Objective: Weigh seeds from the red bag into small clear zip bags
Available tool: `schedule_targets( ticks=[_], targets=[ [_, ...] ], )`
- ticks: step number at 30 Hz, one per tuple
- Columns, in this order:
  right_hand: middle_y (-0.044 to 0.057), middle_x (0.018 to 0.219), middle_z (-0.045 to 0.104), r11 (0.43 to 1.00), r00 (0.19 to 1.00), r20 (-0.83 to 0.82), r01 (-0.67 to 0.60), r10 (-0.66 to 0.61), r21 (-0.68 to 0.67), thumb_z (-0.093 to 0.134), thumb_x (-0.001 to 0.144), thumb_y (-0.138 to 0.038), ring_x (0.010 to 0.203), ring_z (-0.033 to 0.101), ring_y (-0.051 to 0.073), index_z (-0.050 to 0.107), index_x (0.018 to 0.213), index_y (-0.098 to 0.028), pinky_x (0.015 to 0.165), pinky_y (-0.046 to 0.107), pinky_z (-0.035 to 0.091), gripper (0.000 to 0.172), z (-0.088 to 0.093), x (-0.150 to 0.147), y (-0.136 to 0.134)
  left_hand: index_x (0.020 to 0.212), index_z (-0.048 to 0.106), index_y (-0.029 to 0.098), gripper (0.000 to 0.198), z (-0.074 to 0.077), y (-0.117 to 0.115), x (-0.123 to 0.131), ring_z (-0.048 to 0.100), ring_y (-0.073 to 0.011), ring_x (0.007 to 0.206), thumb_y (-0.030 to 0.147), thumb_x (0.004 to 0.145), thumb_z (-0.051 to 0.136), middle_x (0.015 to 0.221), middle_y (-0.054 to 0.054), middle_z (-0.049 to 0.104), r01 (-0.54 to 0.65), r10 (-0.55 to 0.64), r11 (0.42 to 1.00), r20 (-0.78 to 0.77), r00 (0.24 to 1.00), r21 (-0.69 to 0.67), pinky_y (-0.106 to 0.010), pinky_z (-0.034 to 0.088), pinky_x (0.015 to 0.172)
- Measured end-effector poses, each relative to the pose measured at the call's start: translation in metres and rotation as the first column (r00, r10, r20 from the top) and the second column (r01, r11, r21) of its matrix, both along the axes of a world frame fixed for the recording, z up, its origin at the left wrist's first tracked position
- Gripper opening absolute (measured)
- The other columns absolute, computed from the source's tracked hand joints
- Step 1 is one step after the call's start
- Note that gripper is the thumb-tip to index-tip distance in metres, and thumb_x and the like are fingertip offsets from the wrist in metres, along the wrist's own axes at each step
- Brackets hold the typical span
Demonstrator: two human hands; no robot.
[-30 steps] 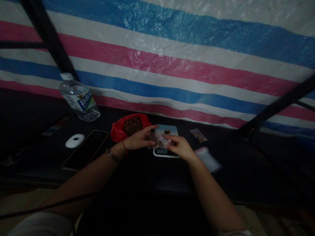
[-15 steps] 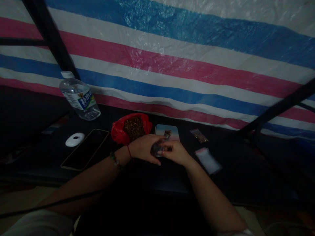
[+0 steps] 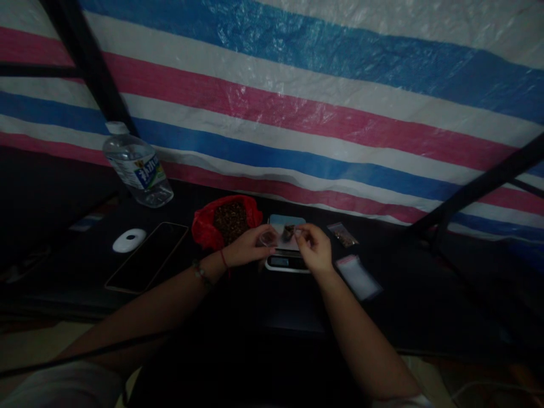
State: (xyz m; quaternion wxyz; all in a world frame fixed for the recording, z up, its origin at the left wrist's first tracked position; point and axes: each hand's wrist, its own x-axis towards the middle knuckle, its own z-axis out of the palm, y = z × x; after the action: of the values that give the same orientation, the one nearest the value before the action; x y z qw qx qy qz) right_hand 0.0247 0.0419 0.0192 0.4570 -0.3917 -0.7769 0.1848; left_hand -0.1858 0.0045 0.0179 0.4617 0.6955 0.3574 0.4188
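A small digital scale (image 3: 289, 264) with a grey display strip lies before me. On its platform stands a little clear bag (image 3: 289, 232) with dark brown bits inside. My right hand (image 3: 313, 248) pinches the right edge of that bag between thumb and fingertips. At the scale's left side, my left hand (image 3: 246, 246) holds a small clear round cup (image 3: 268, 238), tilted, between thumb and fingers; its contents are too dim to make out. Just behind my left hand is a red plastic bag (image 3: 205, 226), its mouth spread around a heap of brown dried bits (image 3: 230, 221).
To the right lie a filled zip bag (image 3: 342, 234) and a stack of flat clear bags (image 3: 359, 277). On the left are a phone (image 3: 148, 257), a white oval case (image 3: 130, 241) and a large clear bottle (image 3: 138, 164). Striped sheeting (image 3: 297, 113) hangs behind the black table.
My hands have moved apart. The left drew the cup leftward, uncovering the scale's display, and the right moved up from the cup to the little bag on the platform.
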Motion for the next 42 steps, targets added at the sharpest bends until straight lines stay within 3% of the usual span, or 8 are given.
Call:
schedule_targets(
  ticks=[3, 6, 13, 17, 19, 24, 35, 42],
  targets=[
    [0.011, 0.102, 0.066, 0.986, 0.982, 0.143, 0.108, -0.126, 0.125, 0.065, 0.077, -0.039, 0.097, 0.060, 0.026, 0.061, 0.115, -0.016, 0.089, 0.042, 0.048, 0.045, -0.006, 0.003, 0.016, 0.103, 0.053, 0.016, 0.043, -0.007, 0.005, -0.002, 0.056, -0.0165, 0.083, 0.044, 0.075, 0.067, 0.089, -0.004, 0.059, 0.002, 0.025, 0.994, 0.252, 0.967, -0.107, -0.029, 0.042, 0.075],
    [0.015, 0.115, 0.064, 0.990, 0.957, 0.263, 0.100, -0.122, 0.095, 0.069, 0.074, -0.038, 0.108, 0.057, 0.030, 0.058, 0.122, -0.012, 0.097, 0.046, 0.043, 0.055, -0.014, 0.002, 0.025, 0.109, 0.052, 0.016, 0.048, -0.013, 0.010, -0.003, 0.054, -0.0140, 0.075, 0.047, 0.076, 0.065, 0.086, -0.003, 0.059, -0.021, 0.077, 0.986, 0.336, 0.939, -0.168, -0.027, 0.041, 0.071],
    [0.012, 0.111, 0.067, 0.995, 0.953, 0.297, 0.078, -0.058, -0.057, 0.068, 0.074, -0.028, 0.105, 0.060, 0.027, 0.063, 0.111, -0.017, 0.095, 0.044, 0.045, 0.039, -0.023, -0.003, 0.029, 0.110, 0.050, 0.017, 0.049, -0.015, 0.015, -0.007, 0.050, -0.0125, 0.068, 0.051, 0.077, 0.062, 0.081, 0.000, 0.057, -0.169, 0.192, 0.979, 0.239, 0.952, -0.114, -0.027, 0.041, 0.066],
    [0.008, 0.107, 0.069, 0.989, 0.980, 0.182, 0.101, -0.081, -0.107, 0.069, 0.073, -0.028, 0.104, 0.061, 0.025, 0.056, 0.119, -0.019, 0.093, 0.042, 0.046, 0.048, -0.021, -0.003, 0.026, 0.104, 0.051, 0.017, 0.046, -0.014, 0.016, -0.009, 0.051, -0.0126, 0.069, 0.053, 0.077, 0.060, 0.082, -0.001, 0.057, -0.202, 0.218, 0.974, 0.186, 0.958, -0.102, -0.027, 0.042, 0.065],
    [0.007, 0.105, 0.069, 0.988, 0.988, 0.118, 0.108, -0.095, -0.107, 0.069, 0.072, -0.030, 0.102, 0.062, 0.023, 0.054, 0.118, -0.019, 0.090, 0.039, 0.047, 0.049, -0.018, -0.001, 0.025, 0.103, 0.051, 0.017, 0.045, -0.014, 0.016, -0.009, 0.052, -0.0126, 0.070, 0.053, 0.078, 0.060, 0.082, -0.001, 0.057, -0.200, 0.216, 0.973, 0.158, 0.964, -0.111, -0.026, 0.042, 0.066],
    [0.005, 0.098, 0.070, 1.000, 0.990, 0.141, -0.005, 0.009, -0.024, 0.064, 0.076, -0.026, 0.095, 0.064, 0.022, 0.064, 0.095, -0.021, 0.090, 0.037, 0.047, 0.020, -0.010, 0.006, 0.024, 0.103, 0.051, 0.016, 0.045, -0.014, 0.015, -0.009, 0.053, -0.0127, 0.071, 0.051, 0.077, 0.061, 0.080, 0.000, 0.057, -0.179, 0.195, 0.976, 0.136, 0.971, -0.123, -0.026, 0.043, 0.067],
    [0.008, 0.115, 0.062, 0.992, 0.985, 0.142, -0.112, 0.103, 0.056, 0.054, 0.085, -0.022, 0.108, 0.059, 0.021, 0.061, 0.118, -0.024, 0.098, 0.038, 0.046, 0.035, -0.010, 0.008, 0.021, 0.105, 0.053, 0.014, 0.043, -0.013, 0.013, -0.010, 0.056, -0.0152, 0.079, 0.047, 0.079, 0.061, 0.082, -0.002, 0.059, -0.192, 0.197, 0.979, 0.074, 0.978, -0.068, -0.029, 0.044, 0.075],
    [0.009, 0.109, 0.061, 0.993, 0.993, 0.034, -0.116, 0.116, -0.011, 0.057, 0.083, -0.024, 0.096, 0.061, 0.020, 0.062, 0.110, -0.022, 0.079, 0.034, 0.056, 0.027, -0.008, 0.006, 0.019, 0.106, 0.054, 0.015, 0.045, -0.016, 0.014, -0.010, 0.058, -0.0170, 0.084, 0.050, 0.078, 0.061, 0.085, -0.003, 0.061, -0.185, 0.189, 0.981, 0.058, 0.980, -0.061, -0.031, 0.045, 0.079]
  ],
)
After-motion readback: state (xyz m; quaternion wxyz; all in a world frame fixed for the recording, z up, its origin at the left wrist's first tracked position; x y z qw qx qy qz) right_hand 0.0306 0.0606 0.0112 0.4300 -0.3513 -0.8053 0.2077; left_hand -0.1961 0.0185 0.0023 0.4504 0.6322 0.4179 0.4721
